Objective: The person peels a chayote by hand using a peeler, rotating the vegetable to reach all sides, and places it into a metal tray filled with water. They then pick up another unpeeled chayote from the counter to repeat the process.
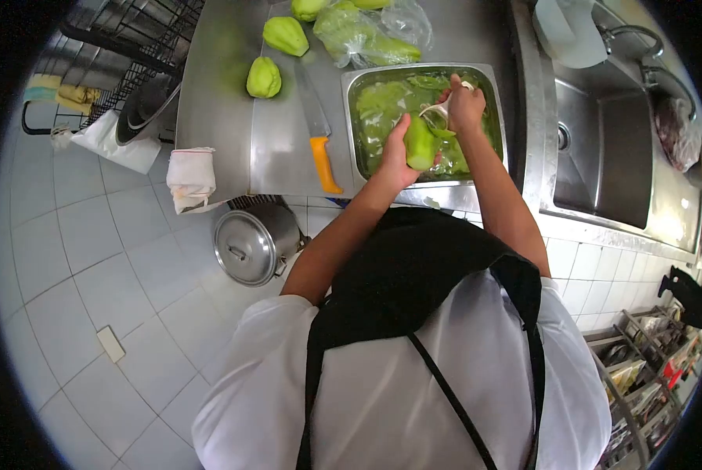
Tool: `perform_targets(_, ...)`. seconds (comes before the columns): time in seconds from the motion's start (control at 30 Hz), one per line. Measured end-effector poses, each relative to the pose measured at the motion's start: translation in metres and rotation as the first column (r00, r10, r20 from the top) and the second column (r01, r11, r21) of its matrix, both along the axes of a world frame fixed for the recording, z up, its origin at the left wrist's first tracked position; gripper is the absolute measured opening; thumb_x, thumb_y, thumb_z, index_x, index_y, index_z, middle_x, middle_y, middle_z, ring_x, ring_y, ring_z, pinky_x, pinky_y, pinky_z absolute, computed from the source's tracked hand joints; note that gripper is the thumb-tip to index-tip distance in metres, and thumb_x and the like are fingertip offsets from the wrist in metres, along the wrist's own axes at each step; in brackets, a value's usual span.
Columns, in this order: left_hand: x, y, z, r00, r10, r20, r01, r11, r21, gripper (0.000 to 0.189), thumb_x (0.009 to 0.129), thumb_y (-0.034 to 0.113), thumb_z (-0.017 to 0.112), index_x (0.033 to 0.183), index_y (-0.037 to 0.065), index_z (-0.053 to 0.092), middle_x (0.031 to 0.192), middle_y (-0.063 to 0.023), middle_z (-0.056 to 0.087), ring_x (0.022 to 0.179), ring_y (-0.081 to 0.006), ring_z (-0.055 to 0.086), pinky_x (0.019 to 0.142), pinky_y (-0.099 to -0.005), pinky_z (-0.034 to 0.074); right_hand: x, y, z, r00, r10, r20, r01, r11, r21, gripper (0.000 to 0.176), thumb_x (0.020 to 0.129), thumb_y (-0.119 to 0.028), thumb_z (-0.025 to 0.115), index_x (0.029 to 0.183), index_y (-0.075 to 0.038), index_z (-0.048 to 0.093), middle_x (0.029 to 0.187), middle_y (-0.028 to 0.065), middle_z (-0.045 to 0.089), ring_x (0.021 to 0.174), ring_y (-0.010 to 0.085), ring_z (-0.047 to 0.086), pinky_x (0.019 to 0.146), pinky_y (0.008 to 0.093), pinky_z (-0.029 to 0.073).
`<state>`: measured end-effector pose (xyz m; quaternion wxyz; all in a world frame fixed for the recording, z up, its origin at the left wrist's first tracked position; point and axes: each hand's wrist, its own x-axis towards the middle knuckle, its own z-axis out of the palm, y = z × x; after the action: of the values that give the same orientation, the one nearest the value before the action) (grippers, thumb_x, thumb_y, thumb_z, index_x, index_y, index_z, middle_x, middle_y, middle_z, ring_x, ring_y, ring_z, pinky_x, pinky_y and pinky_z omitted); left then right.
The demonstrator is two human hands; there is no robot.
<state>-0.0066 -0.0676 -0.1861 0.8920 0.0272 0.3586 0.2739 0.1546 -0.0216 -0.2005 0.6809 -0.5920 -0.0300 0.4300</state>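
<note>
My left hand (396,163) is wrapped round a green chayote (420,146), held over a rectangular metal pan (421,68). At the chayote's upper end is a white peeler (435,114), with my right hand (467,106) closed on its handle. Much of the peeler is hidden by the fingers. Green peelings (382,97) lie in what looks like water in the pan. Left of the pan, a knife (324,163) with an orange handle rests on the steel counter, its blade pointing away from me. Two more chayotes (286,36) sit beyond the knife.
A clear plastic bag (374,41) with chayotes lies behind the pan. To the right is a steel sink (601,149) with taps. A folded white cloth (191,177) hangs at the counter's left corner. A lidded metal pot (249,247) stands below, on the tiled floor.
</note>
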Motion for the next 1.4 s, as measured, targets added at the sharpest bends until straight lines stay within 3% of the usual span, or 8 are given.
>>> perform_targets(0.17,-0.009,-0.002,0.02,0.998,-0.051,-0.047,0.054,0.996,0.069,0.037,0.094,0.033,0.062,0.122,0.012,0.053,0.118,-0.0114,0.059,0.106,-0.0282,0.057,0.086,-0.0505,0.051,0.0,-0.017,0.014,0.98,0.095,-0.176,-0.075,0.99,0.118,0.051,0.093,-0.008,0.062,0.133,-0.001,0.03,0.078,0.0127,0.058,0.059,0.0257,0.062,0.055,0.0401,0.056)
perform_targets(0.27,-0.009,-0.009,0.027,0.982,-0.033,-0.188,0.067,0.982,0.176,0.033,0.088,0.015,0.064,0.119,0.009,0.053,0.113,-0.0108,0.059,0.104,-0.0289,0.057,0.086,-0.0502,0.052,-0.011,-0.022,0.017,0.995,-0.029,-0.099,0.04,0.994,0.106,0.06,0.093,-0.005,0.061,0.14,0.0,0.023,0.077,0.0137,0.059,0.06,0.0265,0.063,0.058,0.0394,0.056)
perform_targets(0.37,-0.01,-0.005,0.012,0.98,-0.041,-0.194,0.061,0.993,0.097,0.036,0.08,0.006,0.061,0.116,0.007,0.054,0.11,-0.0119,0.058,0.101,-0.0304,0.057,0.083,-0.0487,0.053,-0.012,-0.02,0.005,0.998,0.038,0.052,-0.04,0.998,0.042,0.061,0.091,-0.002,0.061,0.14,0.001,0.024,0.076,0.0149,0.06,0.061,0.0261,0.063,0.056,0.0387,0.055)
perform_targets(0.47,-0.013,-0.002,0.001,0.988,-0.081,-0.133,0.091,0.993,0.074,0.038,0.076,0.003,0.059,0.114,0.005,0.054,0.109,-0.0138,0.058,0.099,-0.0322,0.057,0.081,-0.0471,0.053,-0.013,-0.015,-0.011,0.998,0.002,-0.064,0.002,0.998,0.06,0.06,0.089,0.0,0.061,0.138,0.004,0.027,0.076,0.0157,0.061,0.059,0.0254,0.063,0.053,0.0384,0.053)
perform_targets(0.87,-0.021,-0.001,-0.002,0.979,-0.071,-0.191,0.083,0.995,0.056,0.048,0.074,0.005,0.057,0.122,0.002,0.05,0.114,-0.0182,0.056,0.099,-0.0367,0.058,0.082,-0.0452,0.052,-0.006,0.005,-0.027,0.96,0.004,0.282,0.013,0.998,-0.058,0.055,0.088,-0.005,0.065,0.132,0.005,0.032,0.086,0.0184,0.062,0.056,0.0239,0.062,0.048,0.037,0.05)
perform_targets(1.0,-0.031,0.008,-0.009,0.981,-0.189,-0.034,0.188,0.982,-0.032,0.05,0.074,0.005,0.057,0.123,0.002,0.05,0.117,-0.0184,0.056,0.102,-0.0377,0.057,0.082,-0.0453,0.052,-0.009,0.01,-0.026,0.954,0.018,0.3,-0.054,0.992,0.113,0.055,0.089,-0.004,0.065,0.132,-0.002,0.031,0.094,0.0186,0.058,0.057,0.0228,0.062,0.047,0.0354,0.05)
perform_targets(1.2,-0.031,0.008,0.007,0.994,-0.109,-0.03,0.108,0.994,-0.028,0.042,0.082,0.006,0.062,0.122,0.004,0.051,0.115,-0.0183,0.056,0.097,-0.0383,0.058,0.079,-0.0457,0.054,-0.015,0.001,-0.004,0.982,0.024,0.19,-0.051,0.989,0.139,0.052,0.09,-0.003,0.062,0.132,-0.004,0.03,0.088,0.0153,0.057,0.056,0.0219,0.059,0.049,0.0364,0.051)
perform_targets(1.4,-0.041,0.003,0.018,0.976,-0.218,0.01,0.21,0.948,0.238,0.05,0.087,0.014,0.063,0.132,0.002,0.047,0.121,-0.0188,0.059,0.107,-0.0398,0.06,0.086,-0.0484,0.054,-0.002,-0.009,0.013,0.999,-0.026,-0.026,0.031,0.977,0.211,0.055,0.09,-0.003,0.061,0.134,-0.003,0.029,0.083,0.0137,0.056,0.062,0.0231,0.06,0.051,0.0394,0.052)
